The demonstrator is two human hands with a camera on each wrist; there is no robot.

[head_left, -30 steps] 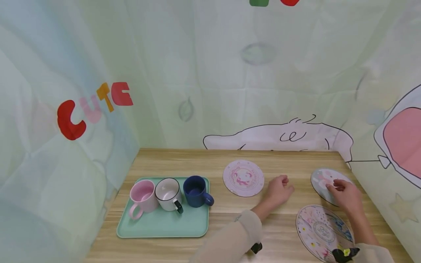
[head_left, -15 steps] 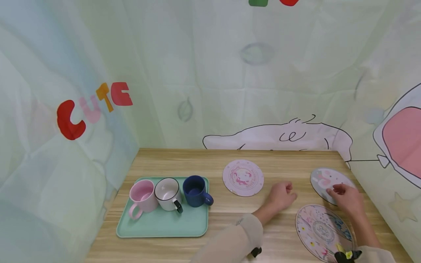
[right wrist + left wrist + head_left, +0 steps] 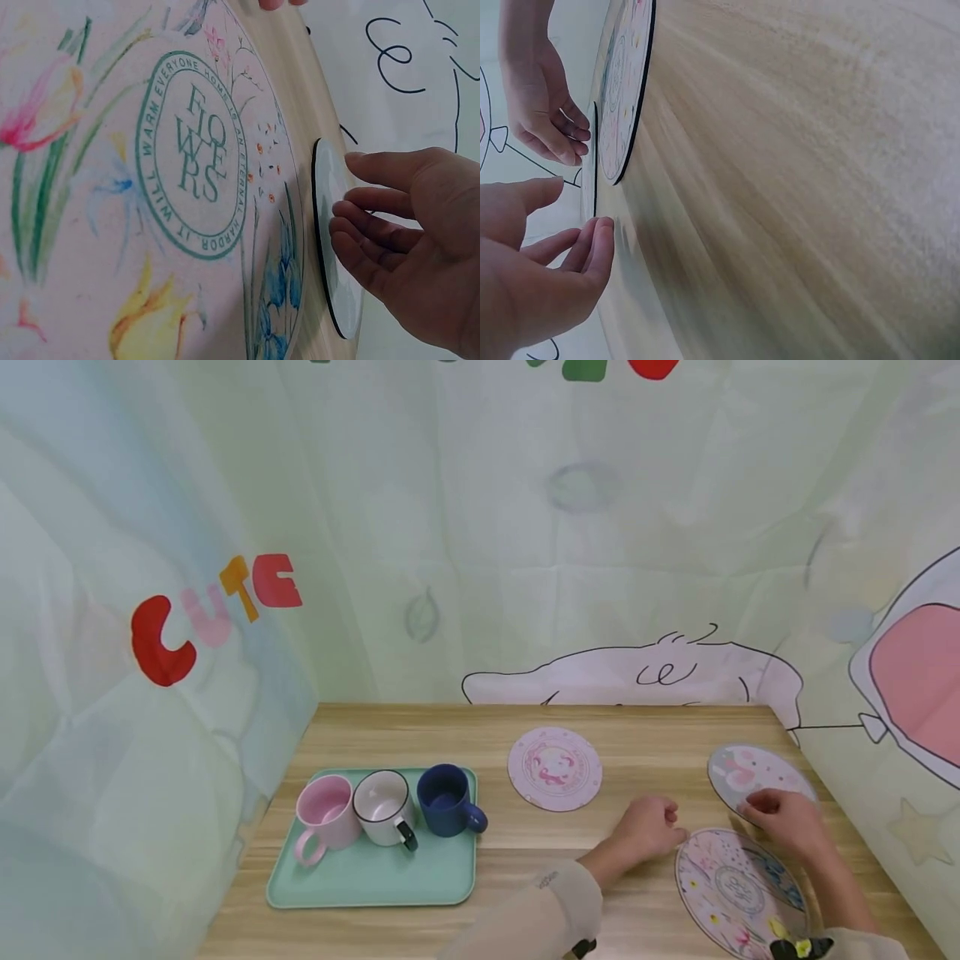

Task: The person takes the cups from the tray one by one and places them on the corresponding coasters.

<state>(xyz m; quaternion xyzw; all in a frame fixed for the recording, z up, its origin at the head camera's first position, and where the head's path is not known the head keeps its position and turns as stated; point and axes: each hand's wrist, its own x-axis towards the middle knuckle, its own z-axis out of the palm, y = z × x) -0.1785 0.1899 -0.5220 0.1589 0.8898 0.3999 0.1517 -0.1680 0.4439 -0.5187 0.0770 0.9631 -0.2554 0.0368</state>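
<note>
My right hand (image 3: 787, 822) hovers over the near edge of a grey round mat (image 3: 765, 770) with pink and white patches, at the right of the table. Its fingers are loosely curved, with space between thumb and fingers in the right wrist view. Just left of the larger floral round mat (image 3: 738, 893) is my left hand (image 3: 648, 828), low over the wood. The left wrist view shows that hand (image 3: 555, 277) with nothing between thumb and fingers. Lettering fills the ring at the floral mat's middle (image 3: 191, 154).
A pink round mat (image 3: 555, 768) lies at the back middle of the wooden table (image 3: 420, 727). At the left, a mint-green tray (image 3: 397, 885) carries a pink mug (image 3: 330, 814), a white mug (image 3: 381, 814) with a black rim and a dark blue mug (image 3: 444, 806). Printed cloth hangs behind.
My left hand has moved nearer and right, up to the floral mat's edge. My right hand has drawn slightly nearer over the grey mat. The mats and mugs stay put.
</note>
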